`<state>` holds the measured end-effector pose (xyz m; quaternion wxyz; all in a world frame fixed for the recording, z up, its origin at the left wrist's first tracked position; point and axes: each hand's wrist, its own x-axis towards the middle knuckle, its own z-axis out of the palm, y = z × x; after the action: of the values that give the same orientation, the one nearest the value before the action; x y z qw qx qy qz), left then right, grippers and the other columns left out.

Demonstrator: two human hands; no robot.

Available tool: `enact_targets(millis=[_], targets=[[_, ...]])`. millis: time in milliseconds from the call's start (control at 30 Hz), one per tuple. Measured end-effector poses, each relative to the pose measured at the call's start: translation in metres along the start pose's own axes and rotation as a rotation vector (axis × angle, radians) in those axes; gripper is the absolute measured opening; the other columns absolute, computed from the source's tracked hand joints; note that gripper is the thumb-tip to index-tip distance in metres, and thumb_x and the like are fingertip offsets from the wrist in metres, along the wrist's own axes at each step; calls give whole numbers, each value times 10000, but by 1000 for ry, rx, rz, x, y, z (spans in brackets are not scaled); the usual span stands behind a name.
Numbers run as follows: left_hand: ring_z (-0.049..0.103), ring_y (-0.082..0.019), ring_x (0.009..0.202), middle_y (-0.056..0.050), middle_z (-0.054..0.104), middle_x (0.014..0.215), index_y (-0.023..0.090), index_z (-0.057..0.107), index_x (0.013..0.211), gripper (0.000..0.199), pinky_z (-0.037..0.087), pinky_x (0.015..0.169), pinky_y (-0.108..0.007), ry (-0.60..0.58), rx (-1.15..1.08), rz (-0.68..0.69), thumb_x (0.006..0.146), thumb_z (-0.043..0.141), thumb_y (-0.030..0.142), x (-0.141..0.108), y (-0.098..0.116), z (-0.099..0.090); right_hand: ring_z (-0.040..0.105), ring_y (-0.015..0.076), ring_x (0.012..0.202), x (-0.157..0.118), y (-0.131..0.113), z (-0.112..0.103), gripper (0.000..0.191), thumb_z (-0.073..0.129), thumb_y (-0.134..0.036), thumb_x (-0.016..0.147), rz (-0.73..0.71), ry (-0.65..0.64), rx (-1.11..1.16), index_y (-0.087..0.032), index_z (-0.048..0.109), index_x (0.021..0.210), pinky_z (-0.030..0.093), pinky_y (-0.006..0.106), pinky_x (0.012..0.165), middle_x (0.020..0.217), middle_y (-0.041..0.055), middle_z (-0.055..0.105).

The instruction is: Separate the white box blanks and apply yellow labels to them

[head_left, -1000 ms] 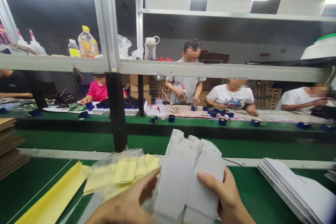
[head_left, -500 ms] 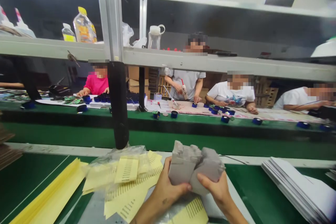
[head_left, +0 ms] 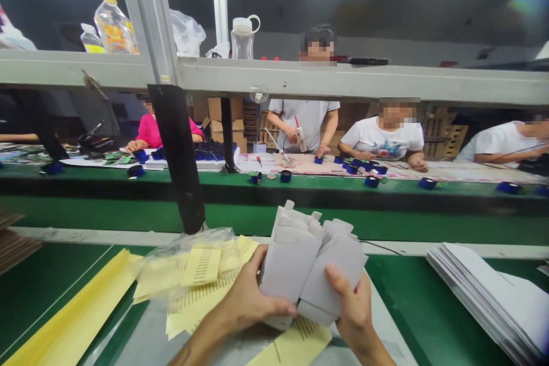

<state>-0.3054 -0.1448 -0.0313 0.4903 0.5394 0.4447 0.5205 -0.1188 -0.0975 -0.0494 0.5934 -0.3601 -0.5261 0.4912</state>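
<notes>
Both hands grip a thick bundle of white die-cut cardboard blanks [head_left: 306, 266], the left hand [head_left: 244, 303] clasping its left side, the right hand [head_left: 354, 309] pressing its lower right. The bundle is held above the near edge of a green tabletop [head_left: 55, 303], just beside yellow label sheets in a clear plastic bag [head_left: 201, 269], with a stack of white card [head_left: 480, 291] near the right edge.

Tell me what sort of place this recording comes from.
Likely a factory assembly line: workers sit along a green line bench, small blue round parts are spaced on it, and folded white card boxes are held up close.
</notes>
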Motion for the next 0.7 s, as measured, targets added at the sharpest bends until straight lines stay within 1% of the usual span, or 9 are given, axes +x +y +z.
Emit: enact_targets(millis=[167,233,300,367,433,467,533,633,700], targets=[[619,-247,978,-28,689,1077,205,585,1210,741,496,800,-298,-24,2,-17,548,912,274,-18,25,-15,659,332,1039,-9,-8,5,666,545,-646,850,60,-203,-21,-148,559,1291,540,417,870,1146,166,704],[628,-245,926,-40,704,1017,170,625,1138,681,499,757,-288,20,-39,-28,528,907,281,-21,27,-21,613,354,1135,-6,-15,1,837,548,-790,743,55,-356,-43,-159,575,1292,505,444,946,1230,169,670],[630,-239,857,-52,703,965,142,638,1066,634,499,708,-288,97,-99,-36,513,886,328,-22,27,-30,561,377,1204,-1,-23,-6,926,708,-786,574,48,-516,-105,-176,618,1263,442,468,1029,1277,159,644],[622,-218,789,-54,692,921,140,618,1033,597,492,661,-283,196,-157,-41,538,837,394,-23,27,-42,489,374,1281,0,-28,-11,834,879,-551,508,58,-653,-305,-216,650,1237,338,483,1112,1347,130,599],[608,-196,744,-50,677,890,149,587,1034,583,486,634,-278,291,-188,-50,571,796,434,-23,26,-53,446,359,1313,-4,-26,-10,756,909,-302,499,75,-756,-519,-255,672,1216,281,488,1139,1385,101,568],[602,-188,724,-48,670,876,152,573,1033,579,485,626,-278,325,-191,-61,581,788,443,-23,26,-57,454,354,1298,-8,-24,-7,725,894,-231,496,76,-804,-590,-272,690,1190,293,484,1127,1362,87,585],[599,-183,703,-53,665,875,153,554,1044,583,487,619,-286,356,-179,-92,596,789,443,-22,27,-63,528,339,1185,-15,-20,-1,564,829,-119,514,66,-880,-626,-285,754,1048,359,460,1062,1176,60,683],[630,-200,771,-62,680,943,157,561,1088,594,501,652,-288,309,-124,-152,608,808,406,-21,30,-67,613,281,969,-12,-23,-8,281,676,-99,651,80,-929,-658,-288,778,831,437,409,917,894,28,719],[651,-231,887,-65,693,1028,170,583,1130,632,517,710,-292,244,-71,-204,578,825,362,-23,33,-70,641,265,875,4,-32,-33,140,687,-222,715,121,-909,-648,-283,774,806,470,389,827,868,42,721]])
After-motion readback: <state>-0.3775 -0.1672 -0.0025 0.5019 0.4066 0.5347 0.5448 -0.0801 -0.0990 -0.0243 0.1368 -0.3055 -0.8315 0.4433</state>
